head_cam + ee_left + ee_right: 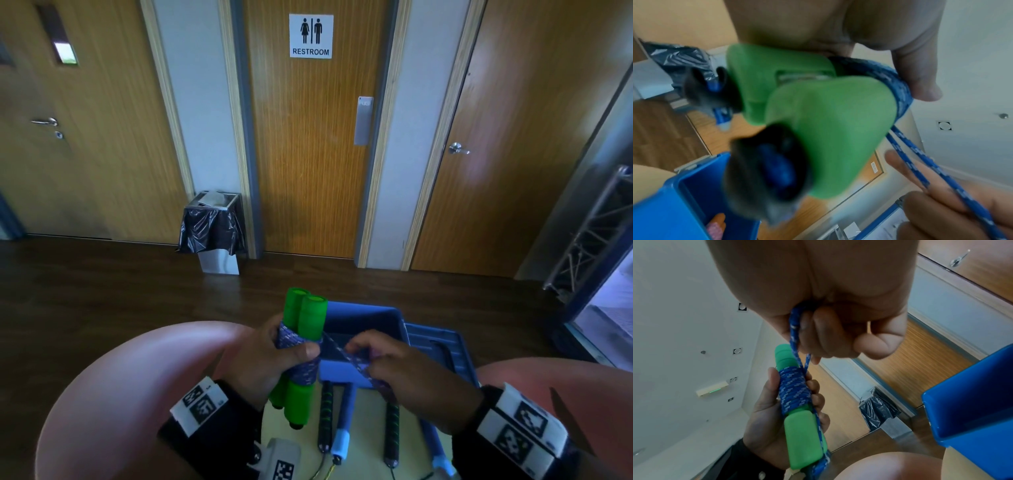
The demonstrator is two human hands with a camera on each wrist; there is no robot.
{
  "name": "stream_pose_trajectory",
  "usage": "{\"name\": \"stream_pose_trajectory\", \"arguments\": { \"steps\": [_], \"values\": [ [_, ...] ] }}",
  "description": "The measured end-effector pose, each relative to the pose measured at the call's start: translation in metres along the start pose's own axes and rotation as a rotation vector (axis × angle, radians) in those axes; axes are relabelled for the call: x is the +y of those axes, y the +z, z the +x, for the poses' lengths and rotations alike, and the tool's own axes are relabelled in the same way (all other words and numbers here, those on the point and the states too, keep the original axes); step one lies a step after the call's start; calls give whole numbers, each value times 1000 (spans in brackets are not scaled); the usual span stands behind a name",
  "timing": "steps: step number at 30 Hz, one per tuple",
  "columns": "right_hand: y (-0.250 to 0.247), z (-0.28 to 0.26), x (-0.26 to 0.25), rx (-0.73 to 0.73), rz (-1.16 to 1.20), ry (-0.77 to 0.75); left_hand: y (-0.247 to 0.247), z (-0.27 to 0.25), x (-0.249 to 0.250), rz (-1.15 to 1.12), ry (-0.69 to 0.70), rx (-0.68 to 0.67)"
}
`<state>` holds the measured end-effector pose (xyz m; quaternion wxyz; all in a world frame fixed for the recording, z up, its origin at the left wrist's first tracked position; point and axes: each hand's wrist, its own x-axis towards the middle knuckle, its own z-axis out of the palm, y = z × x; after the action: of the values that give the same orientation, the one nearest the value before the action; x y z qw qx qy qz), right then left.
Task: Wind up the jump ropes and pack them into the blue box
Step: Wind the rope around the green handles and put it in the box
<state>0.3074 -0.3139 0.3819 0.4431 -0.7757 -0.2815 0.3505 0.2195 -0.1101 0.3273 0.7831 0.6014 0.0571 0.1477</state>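
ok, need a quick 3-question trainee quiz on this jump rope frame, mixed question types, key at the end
1. True or false: the left hand grips both green handles side by side, with blue cord coiled around them.
2. What does the right hand hold? A) a black handle B) a doubled length of the blue cord C) the box lid
3. Fill in: the blue box stands ____, beyond the hands.

Key: 1 true; 2 B; 3 open. The black handles lie untouched on the surface below, and the lid rests beside the box.
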Motion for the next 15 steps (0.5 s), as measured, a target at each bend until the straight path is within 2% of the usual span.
{"name": "stream_pose_trajectory", "arguments": {
  "steps": [2,3,6,7,11,15],
  "values": [
    [-1,-3,-7,-83,79,-7,4,-3,1,-34,-5,-41],
    [-2,-4,-8,-101,38,-40,6,-4,2,-28,-8,-54],
    [-4,-7,-8,-83,-293,-144,13,-6,5,-71,-15,-98],
    [-2,-5,-6,-74,-325,-149,17,-6,7,-120,-20,-142],
    [13,0,-4,-106,-132,-215,32,-8,18,-209,-22,-329],
    [16,-1,-4,-80,77,-220,33,-9,25,-193,-23,-387]
  ]
}}
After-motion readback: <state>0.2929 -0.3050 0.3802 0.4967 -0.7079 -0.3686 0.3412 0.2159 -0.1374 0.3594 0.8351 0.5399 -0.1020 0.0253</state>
